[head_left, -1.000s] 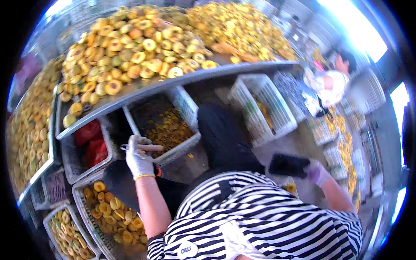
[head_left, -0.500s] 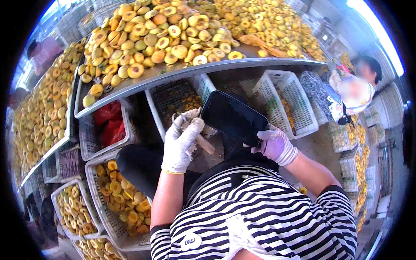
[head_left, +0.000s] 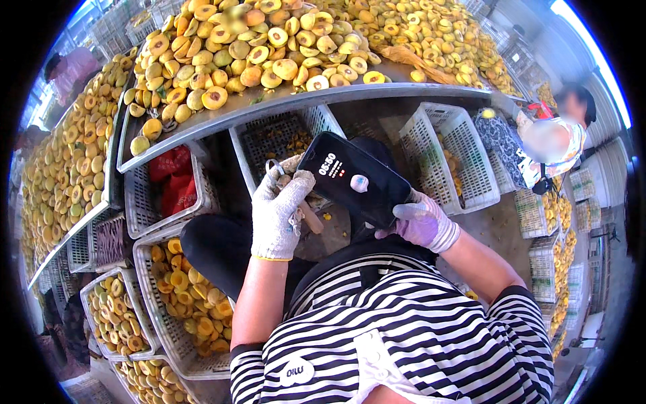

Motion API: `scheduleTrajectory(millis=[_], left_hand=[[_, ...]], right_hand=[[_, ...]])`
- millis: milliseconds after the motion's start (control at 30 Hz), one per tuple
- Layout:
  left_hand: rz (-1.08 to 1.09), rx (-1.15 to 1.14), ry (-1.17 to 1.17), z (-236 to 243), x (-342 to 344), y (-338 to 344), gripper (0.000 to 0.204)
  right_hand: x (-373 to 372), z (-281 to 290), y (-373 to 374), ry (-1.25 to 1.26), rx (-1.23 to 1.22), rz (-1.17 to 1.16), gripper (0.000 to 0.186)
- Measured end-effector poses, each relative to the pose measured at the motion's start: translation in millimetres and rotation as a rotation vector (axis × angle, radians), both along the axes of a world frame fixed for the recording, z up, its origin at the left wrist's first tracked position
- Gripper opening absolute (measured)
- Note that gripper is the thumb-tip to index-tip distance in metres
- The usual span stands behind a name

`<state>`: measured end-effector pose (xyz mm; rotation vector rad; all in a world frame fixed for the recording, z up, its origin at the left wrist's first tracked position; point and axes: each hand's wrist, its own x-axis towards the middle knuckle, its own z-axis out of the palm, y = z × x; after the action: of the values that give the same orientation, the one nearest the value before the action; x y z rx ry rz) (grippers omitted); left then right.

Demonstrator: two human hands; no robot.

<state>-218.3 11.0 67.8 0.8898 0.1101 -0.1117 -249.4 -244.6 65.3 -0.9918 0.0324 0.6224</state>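
Observation:
A black smartphone [head_left: 353, 178] is tilted in front of my lap, its screen lit. Gripping its lower right corner is my right hand [head_left: 424, 222], in a white glove tinted purple. My left hand [head_left: 279, 209], in a white knit glove, is closed around a small tool with a wooden handle [head_left: 311, 219] and a curved metal end [head_left: 272, 167]. The tool's middle is hidden by the fingers. The left fingertips are beside the phone's left edge; whether they touch it I cannot tell.
Halved yellow-orange stone fruit [head_left: 269, 54] is heaped on a metal-edged table [head_left: 323, 97] ahead. Beneath stand white plastic crates [head_left: 484, 195], one with red bags [head_left: 176, 178]. Fruit-filled crates [head_left: 145, 262] line my left. Another person [head_left: 558, 145] is at the right.
The smartphone's dark screen has lit up. The phone has shifted slightly up and left in view. Both hands keep their holds.

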Motion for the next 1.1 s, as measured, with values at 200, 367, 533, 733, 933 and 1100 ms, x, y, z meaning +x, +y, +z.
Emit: scheduleTrajectory(millis=[200,367,533,733,933,1100], left_hand=[[-0.006,-0.052,0.020,-7,2,-14,0.031],[-0.233,0.402,-0.130,7,-1,-25,0.032],[-0.155,0.193,-0.077,-66,23,14,0.034],[0.094,0.116,0.241,-122,43,56,0.032],[0.086,0.005,0.259,-127,44,55,0.027],[0.106,0.017,0.244,-131,43,52,0.029]], right_hand=[[6,14,14,0.096,0.365,0.258,0.105],[10,4,6,0.053,0.275,0.296,0.092],[-6,44,-24,-0.053,-1.213,0.298,0.055],[-71,-23,-118,-0.338,-1.743,0.358,0.047],[-92,-94,-161,-0.383,-1.675,0.279,0.049],[-120,-130,-196,-0.429,-1.663,0.278,0.050]])
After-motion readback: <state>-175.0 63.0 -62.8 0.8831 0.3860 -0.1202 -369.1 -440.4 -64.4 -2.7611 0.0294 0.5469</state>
